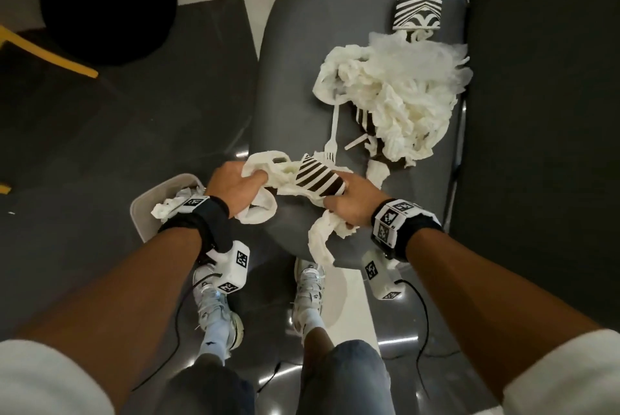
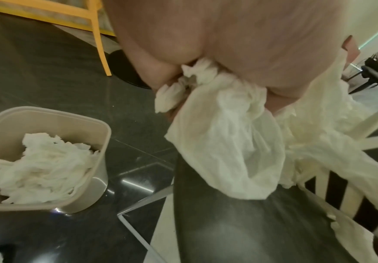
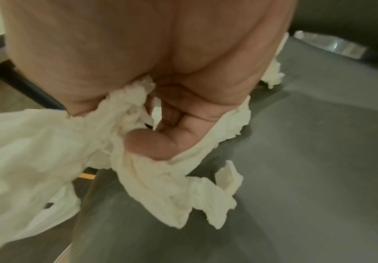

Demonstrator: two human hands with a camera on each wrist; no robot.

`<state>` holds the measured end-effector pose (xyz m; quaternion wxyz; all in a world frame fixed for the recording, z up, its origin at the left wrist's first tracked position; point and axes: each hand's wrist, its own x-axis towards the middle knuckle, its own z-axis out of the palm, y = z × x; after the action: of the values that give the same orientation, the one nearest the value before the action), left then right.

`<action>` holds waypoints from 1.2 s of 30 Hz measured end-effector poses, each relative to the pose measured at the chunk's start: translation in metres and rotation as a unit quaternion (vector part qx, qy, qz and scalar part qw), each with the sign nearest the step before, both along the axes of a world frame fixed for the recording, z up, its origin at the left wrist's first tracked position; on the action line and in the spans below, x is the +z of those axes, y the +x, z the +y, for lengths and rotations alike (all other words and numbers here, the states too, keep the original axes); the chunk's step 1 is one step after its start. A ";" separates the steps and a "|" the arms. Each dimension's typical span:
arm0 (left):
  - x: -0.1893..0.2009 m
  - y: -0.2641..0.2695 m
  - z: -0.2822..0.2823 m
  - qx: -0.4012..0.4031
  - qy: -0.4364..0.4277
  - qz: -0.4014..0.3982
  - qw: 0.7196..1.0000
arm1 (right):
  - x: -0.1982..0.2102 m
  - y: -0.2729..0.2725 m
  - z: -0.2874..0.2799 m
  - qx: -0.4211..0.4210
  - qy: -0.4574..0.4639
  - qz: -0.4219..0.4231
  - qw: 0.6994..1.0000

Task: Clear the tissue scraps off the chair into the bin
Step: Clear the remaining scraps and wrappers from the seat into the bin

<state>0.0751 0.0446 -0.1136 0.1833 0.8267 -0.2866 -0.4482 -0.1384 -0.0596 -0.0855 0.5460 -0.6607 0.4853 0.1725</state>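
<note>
Tissue scraps (image 1: 399,106) are heaped on the far part of the grey chair seat (image 1: 292,55), with a second bunch at the near edge. A crumpled wad (image 2: 226,142) of that near bunch is gripped by the left hand (image 1: 235,185), fingers curled round it. Another twisted strip (image 3: 172,186) is clenched by the right hand (image 1: 349,201), and its tail is left hanging over the seat edge. A striped paper cup (image 1: 318,180) is caught between the two hands, lying on its side among the tissue.

The tissue is judged very light, soft and easily torn, so it is best bunched and taken by the thickest folds rather than by loose ends, which may rip or trail. A white plastic fork (image 1: 332,136) tangled in the pile may be dragged along.

The beige bin (image 2: 48,113) stands on the floor just beside the chair, at the left, and is already partly filled with crumpled tissue (image 2: 39,162).
</note>
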 end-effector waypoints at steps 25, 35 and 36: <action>-0.031 0.124 0.116 0.223 -0.001 0.106 0.969 | -0.054 0.218 0.102 0.030 -0.126 -0.036 0.991; -0.157 0.195 0.197 0.350 0.065 0.115 0.927 | -0.209 0.318 0.212 -0.006 -0.035 -0.031 0.999; -0.175 0.194 0.199 0.348 0.063 0.122 0.927 | -0.231 0.317 0.218 0.008 -0.029 -0.007 1.000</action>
<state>0.2690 0.2437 -0.2886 0.3088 0.8233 0.0722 -0.4707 0.1788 0.1583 -0.3163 0.5283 -0.6816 0.4809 0.1583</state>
